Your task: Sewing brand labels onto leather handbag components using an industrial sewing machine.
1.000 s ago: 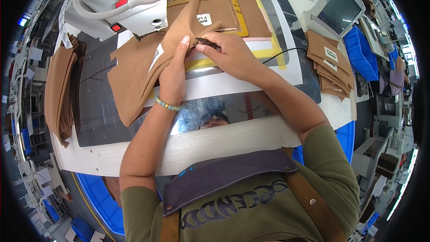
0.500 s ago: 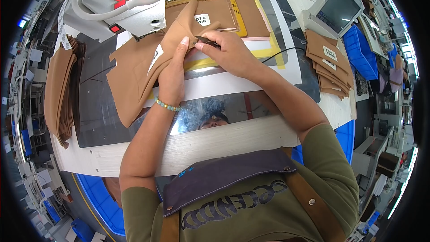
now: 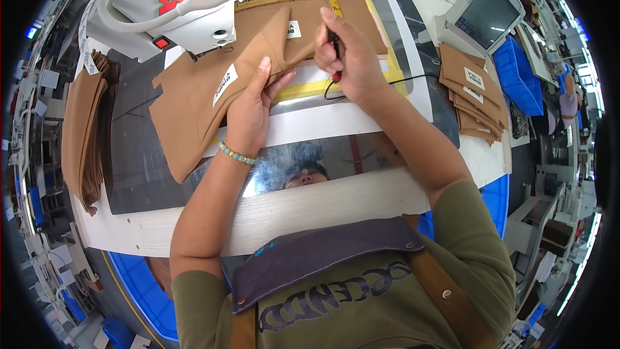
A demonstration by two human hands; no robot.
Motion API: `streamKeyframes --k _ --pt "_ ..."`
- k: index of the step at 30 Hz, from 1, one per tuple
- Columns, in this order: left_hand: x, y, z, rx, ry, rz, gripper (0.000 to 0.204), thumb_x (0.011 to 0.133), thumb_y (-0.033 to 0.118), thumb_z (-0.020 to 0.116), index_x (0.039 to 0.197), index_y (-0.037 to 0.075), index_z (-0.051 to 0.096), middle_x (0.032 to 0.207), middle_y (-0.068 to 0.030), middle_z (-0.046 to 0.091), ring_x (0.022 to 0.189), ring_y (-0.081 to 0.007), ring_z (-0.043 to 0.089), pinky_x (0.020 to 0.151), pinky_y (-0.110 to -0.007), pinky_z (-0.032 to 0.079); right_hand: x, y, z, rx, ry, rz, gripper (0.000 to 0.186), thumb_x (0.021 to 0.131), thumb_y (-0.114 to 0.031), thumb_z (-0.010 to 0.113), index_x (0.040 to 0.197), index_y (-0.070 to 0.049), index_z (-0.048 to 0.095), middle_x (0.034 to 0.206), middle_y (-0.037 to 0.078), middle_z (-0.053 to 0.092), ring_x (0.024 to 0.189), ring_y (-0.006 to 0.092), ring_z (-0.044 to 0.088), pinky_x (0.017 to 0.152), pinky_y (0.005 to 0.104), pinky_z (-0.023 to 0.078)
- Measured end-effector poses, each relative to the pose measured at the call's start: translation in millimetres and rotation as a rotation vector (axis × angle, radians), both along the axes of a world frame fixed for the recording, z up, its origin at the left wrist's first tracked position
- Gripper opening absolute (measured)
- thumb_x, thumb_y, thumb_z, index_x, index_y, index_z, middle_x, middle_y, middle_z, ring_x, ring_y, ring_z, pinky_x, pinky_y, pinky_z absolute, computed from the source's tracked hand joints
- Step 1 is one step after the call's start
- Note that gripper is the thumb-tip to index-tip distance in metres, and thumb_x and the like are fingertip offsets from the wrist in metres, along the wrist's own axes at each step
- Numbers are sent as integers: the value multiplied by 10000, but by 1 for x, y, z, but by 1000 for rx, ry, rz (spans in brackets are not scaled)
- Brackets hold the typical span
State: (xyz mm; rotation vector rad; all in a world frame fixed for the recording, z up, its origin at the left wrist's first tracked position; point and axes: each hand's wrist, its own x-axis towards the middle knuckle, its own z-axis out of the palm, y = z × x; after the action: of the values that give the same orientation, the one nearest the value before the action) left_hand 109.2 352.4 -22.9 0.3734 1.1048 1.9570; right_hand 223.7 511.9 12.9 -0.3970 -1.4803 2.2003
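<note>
My left hand (image 3: 253, 100), with a beaded bracelet at the wrist, grips the near right edge of a folded brown fabric piece (image 3: 194, 116). Its thumb lies on top of the cloth and the fingers are underneath. A white printed label (image 3: 225, 84) is on this piece. To the right, raised above a template board, my right hand (image 3: 352, 58) is closed around a small dark hand tool (image 3: 333, 44) with a red end. A black cord (image 3: 411, 79) loops beside that end, and the tool's tip is hard to make out.
A white sewing machine head (image 3: 168, 10) stands at the back left. Brown fabric pieces hang in a stack (image 3: 87, 132) at the left edge. Labelled brown pieces (image 3: 475, 94) are piled at right, near a screen (image 3: 489, 13) and a blue bin (image 3: 518, 74).
My right hand has lifted the dark tool away from the fabric, up and to the right. My left hand keeps its grip; its fingers have spread a little and the cloth has shifted slightly.
</note>
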Motion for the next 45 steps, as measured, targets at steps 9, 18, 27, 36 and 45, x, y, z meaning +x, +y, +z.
streamKeyframes --k 9,18,27,36,45 --pt "-2 0 0 -21 62 80 375 1076 242 664 1355 -8 636 1302 -106 697 1172 -176 686 1057 -323 580 1 -5 -6 841 -239 110 361 1024 -339 682 919 6 676 675 79 598 632 164 541 611 348 445" --pt "0 1 2 -41 108 128 291 1074 186 663 1327 43 667 1278 -67 713 1147 -139 693 1036 -309 584 2 -17 -6 940 -326 66 302 1044 -266 661 977 29 674 702 77 565 660 130 462 608 330 394" --pt "-3 2 -8 -108 178 141 306 1084 203 651 1335 29 669 1291 -73 709 1173 -143 677 1066 -338 570 0 -15 -10 959 -349 61 297 1039 -267 664 1015 27 698 703 82 579 647 137 463 599 333 388" --pt "0 1 -6 -138 208 99 310 1088 216 644 1316 9 681 1287 -86 715 1171 -150 682 1073 -325 564 -1 -16 -12 998 -334 27 296 1036 -276 667 1022 16 711 720 93 610 657 155 487 612 341 401" --pt "-2 2 -8 -140 215 165 320 1085 211 649 1334 12 662 1289 -86 710 1171 -146 677 1069 -331 563 1 -20 -9 1044 -322 -1 284 1023 -272 668 1057 5 720 765 133 654 678 219 560 649 364 445"
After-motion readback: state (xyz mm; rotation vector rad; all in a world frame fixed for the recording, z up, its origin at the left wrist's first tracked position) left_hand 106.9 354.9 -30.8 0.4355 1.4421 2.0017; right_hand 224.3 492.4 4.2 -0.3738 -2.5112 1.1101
